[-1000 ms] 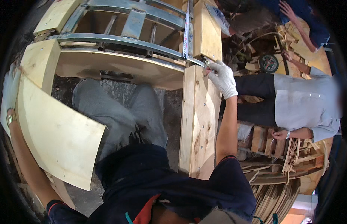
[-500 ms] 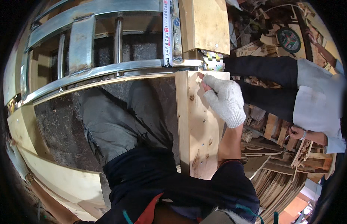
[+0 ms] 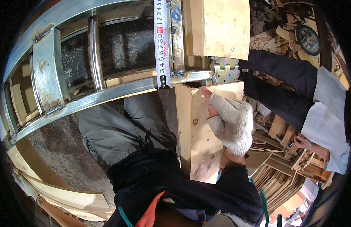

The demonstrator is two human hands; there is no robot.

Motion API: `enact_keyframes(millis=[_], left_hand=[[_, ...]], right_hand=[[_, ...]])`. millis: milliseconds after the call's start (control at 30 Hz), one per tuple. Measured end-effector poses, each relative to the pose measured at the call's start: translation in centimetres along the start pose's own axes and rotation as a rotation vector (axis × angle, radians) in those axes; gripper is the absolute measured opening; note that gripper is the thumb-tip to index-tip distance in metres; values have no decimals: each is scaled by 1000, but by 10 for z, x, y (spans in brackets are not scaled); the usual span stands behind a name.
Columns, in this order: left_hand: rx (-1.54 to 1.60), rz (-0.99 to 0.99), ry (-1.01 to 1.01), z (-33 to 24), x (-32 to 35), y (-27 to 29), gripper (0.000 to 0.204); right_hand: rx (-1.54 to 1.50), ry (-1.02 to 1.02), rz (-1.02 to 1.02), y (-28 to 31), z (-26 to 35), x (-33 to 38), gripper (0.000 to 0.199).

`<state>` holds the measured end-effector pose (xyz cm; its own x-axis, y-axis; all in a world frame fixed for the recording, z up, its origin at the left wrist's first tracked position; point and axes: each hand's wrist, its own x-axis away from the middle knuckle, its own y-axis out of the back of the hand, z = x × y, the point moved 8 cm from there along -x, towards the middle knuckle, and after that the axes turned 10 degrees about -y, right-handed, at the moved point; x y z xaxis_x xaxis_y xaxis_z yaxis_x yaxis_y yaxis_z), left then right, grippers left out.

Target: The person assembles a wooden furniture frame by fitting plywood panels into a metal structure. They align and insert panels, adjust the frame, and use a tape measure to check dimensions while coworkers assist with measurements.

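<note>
Workshop floor, scrap wood right | right hand (image 3: 230,123) gloved, fingers flat on wooden panel (image 3: 194,132), gripping nothing | tape measure (image 3: 161,41) hooked at panel top | step: measuring; next: steady reading | left hand unseen

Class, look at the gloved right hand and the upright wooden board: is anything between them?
Nothing visible: the right hand already lies flat against the wooden board, just below the metal hinge.

R hand (image 3: 230,121) slid down wood panel (image 3: 198,143).

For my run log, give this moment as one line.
right hand: gloved, flat on board | tape measure: hooked on metal rail | left hand: out of view
</note>
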<state>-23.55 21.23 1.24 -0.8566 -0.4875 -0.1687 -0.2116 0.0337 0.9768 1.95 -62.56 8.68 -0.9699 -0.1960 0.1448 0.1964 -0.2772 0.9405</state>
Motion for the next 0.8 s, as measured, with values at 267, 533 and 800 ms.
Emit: enact_keyframes(millis=[267, 533, 800], left_hand=[[10, -27, 3, 9, -3, 0, 75], [-65, 15, -58, 39, 2, -2, 73], [-137, -14, -224, 2, -11, -13, 77]], right_hand=[[-16, -15, 20, -2, -5, -2, 53], [-38, 297, 28, 3, 35, 18, 46], [-213, 689, 641, -97, 133, 120, 38]])
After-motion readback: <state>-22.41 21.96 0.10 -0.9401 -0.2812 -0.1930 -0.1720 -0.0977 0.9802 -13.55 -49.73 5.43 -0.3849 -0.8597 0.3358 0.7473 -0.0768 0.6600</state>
